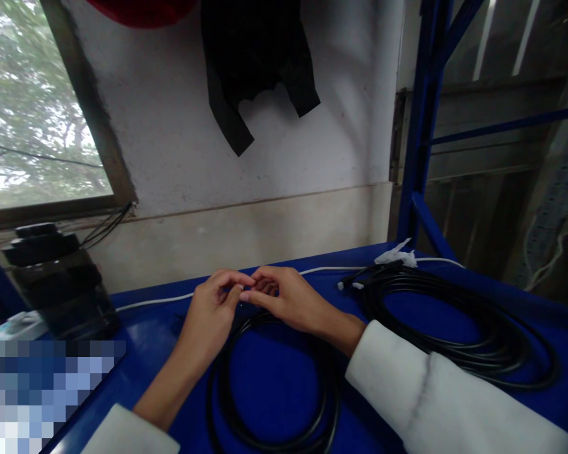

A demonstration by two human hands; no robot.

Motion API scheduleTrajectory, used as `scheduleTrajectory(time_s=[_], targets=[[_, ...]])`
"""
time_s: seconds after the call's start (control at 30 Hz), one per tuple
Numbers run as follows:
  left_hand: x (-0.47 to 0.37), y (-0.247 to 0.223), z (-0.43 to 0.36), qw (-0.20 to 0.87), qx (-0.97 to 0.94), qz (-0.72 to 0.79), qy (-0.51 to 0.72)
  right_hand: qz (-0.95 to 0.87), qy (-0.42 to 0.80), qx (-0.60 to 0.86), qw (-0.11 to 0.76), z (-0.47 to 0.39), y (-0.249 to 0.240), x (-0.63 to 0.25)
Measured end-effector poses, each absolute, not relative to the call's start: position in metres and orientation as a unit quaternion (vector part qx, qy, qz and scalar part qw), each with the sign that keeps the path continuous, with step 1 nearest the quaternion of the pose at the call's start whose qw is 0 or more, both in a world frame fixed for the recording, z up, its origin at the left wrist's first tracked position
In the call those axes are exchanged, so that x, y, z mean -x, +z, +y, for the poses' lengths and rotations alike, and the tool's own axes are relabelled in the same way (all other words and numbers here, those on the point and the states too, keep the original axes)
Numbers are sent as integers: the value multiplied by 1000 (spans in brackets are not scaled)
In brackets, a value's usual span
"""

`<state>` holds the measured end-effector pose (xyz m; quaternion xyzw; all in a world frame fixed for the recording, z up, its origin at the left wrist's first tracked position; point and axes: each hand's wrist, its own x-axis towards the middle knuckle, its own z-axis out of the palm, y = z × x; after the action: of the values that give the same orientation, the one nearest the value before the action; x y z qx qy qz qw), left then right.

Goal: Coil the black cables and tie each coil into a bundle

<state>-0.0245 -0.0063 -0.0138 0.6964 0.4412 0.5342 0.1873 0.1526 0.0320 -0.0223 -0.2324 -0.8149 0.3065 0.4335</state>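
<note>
My left hand (218,299) and my right hand (284,295) meet fingertip to fingertip above the far side of a coiled black cable (230,403). Thumbs and forefingers are pinched together on both hands. Between them a tiny pale bit shows, too small and blurred to name. The coil lies on the blue tabletop (274,378) below my wrists, its far part hidden behind the hands.
A larger black cable coil (502,340) lies to the right, near a crumpled white plastic scrap (397,255). A white cord (156,301) runs along the back. At left stand a dark bottle (61,284), a white power strip (23,326) and a blurred-out screen (42,391).
</note>
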Motion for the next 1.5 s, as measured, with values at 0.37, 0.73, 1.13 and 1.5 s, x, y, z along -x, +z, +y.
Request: scheduleTrajectory(time_s=[0.37, 0.73, 1.13, 1.5], targets=[[25, -20, 0, 286, -661, 427, 547, -779, 403, 217, 430, 32, -23, -152], [24, -16, -5, 337, -612, 447, 558, -758, 414, 218, 455, 32, -21, -152], [25, -18, -5, 369, -620, 456, 521, -750, 387, 270, 464, 29, -17, -154], [28, -21, 0, 351, -643, 456, 506, -727, 425, 261, 471, 30, -18, -152]])
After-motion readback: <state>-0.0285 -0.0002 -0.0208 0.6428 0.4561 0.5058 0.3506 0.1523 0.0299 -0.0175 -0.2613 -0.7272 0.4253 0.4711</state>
